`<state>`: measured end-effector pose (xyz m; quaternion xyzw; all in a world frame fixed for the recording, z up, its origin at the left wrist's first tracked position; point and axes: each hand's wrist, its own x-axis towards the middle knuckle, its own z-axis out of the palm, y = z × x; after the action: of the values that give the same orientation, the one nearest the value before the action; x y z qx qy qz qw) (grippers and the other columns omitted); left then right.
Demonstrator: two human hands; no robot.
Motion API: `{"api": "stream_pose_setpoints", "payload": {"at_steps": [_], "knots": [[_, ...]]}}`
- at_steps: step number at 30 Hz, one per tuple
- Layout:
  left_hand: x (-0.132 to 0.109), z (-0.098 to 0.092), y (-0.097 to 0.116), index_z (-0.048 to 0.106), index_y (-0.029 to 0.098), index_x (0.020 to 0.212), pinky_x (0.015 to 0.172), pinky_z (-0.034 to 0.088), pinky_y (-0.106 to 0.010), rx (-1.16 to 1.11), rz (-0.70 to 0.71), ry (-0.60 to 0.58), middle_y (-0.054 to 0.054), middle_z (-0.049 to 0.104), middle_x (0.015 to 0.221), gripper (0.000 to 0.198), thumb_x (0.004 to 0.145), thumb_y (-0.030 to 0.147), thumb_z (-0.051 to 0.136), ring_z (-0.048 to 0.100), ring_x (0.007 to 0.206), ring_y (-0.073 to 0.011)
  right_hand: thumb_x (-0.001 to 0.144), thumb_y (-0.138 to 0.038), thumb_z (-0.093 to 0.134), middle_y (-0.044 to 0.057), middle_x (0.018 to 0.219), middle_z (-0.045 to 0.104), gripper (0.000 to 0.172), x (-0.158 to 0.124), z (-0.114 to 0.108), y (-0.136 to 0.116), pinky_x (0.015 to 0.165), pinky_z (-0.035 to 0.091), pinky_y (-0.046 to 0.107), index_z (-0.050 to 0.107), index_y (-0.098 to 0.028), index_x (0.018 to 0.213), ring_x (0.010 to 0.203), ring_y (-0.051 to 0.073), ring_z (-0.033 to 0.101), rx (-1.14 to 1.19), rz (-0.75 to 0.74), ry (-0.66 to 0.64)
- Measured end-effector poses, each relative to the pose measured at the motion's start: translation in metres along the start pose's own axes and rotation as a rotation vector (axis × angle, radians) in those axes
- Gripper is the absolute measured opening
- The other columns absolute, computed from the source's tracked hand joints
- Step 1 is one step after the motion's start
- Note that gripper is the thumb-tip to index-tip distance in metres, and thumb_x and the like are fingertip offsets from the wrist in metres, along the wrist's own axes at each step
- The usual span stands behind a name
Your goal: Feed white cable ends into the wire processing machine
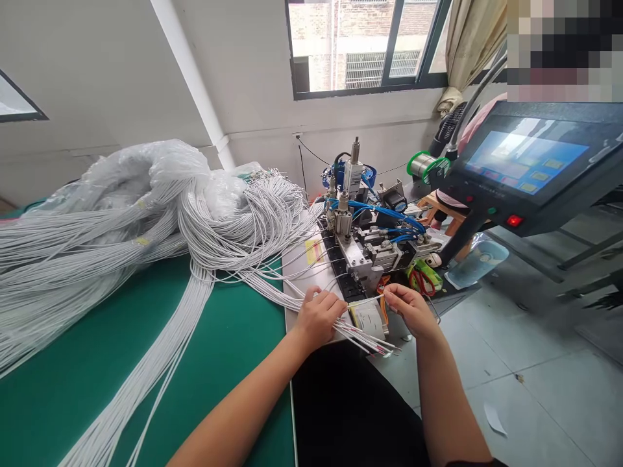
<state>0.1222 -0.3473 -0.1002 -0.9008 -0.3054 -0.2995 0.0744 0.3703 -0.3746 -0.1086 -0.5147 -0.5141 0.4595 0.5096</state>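
Observation:
My left hand is closed around a bundle of white cables, whose ends stick out past it to the lower right. A single white cable runs from its fingertips across to my right hand, which pinches the end of that cable. Both hands are at the near edge of a machine with metal cylinders and blue air hoses. Just below the single cable, between the hands, is a pale labelled piece.
Many white cables lie heaped on the green table, partly under plastic. A screen on an arm stands at the right, near a green solder spool. Red-handled scissors lie beside the machine. Part of a person shows behind the screen.

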Motion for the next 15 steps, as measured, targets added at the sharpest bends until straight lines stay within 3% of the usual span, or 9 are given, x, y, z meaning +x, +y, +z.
{"api": "stream_pose_setpoints", "payload": {"at_steps": [7,11,15], "knots": [[-0.003,0.000,-0.003,0.063,0.024,0.101,0.090,0.029,-0.033,-0.033,0.024,-0.019,0.001,0.068,0.088,0.034,0.076,0.008,0.047,0.060,0.075,-0.0122,0.074,-0.051,0.068,-0.002,0.060,0.044,0.034,0.012,0.020,0.002,0.047,0.028,0.025,0.057,-0.020,0.071,0.050,0.011,0.034,0.144,-0.053,0.095],[-0.003,-0.002,-0.001,0.061,0.027,0.112,0.092,0.025,-0.038,0.015,-0.044,0.004,0.000,0.067,0.089,0.045,0.072,0.010,0.050,0.061,0.077,-0.0151,0.079,-0.046,0.064,0.001,0.065,0.053,0.028,0.016,0.014,0.000,0.054,0.036,0.027,0.060,-0.019,0.073,0.058,0.014,0.045,-0.119,-0.103,0.090],[-0.001,-0.004,0.003,0.063,0.028,0.110,0.090,0.024,-0.042,0.075,-0.115,0.014,-0.002,0.067,0.088,0.043,0.071,0.013,0.054,0.058,0.080,-0.0191,0.080,-0.042,0.062,0.002,0.068,0.059,0.025,0.022,0.012,0.000,0.060,0.039,0.029,0.062,-0.019,0.072,0.065,0.018,0.051,-0.400,-0.149,0.063]]}}
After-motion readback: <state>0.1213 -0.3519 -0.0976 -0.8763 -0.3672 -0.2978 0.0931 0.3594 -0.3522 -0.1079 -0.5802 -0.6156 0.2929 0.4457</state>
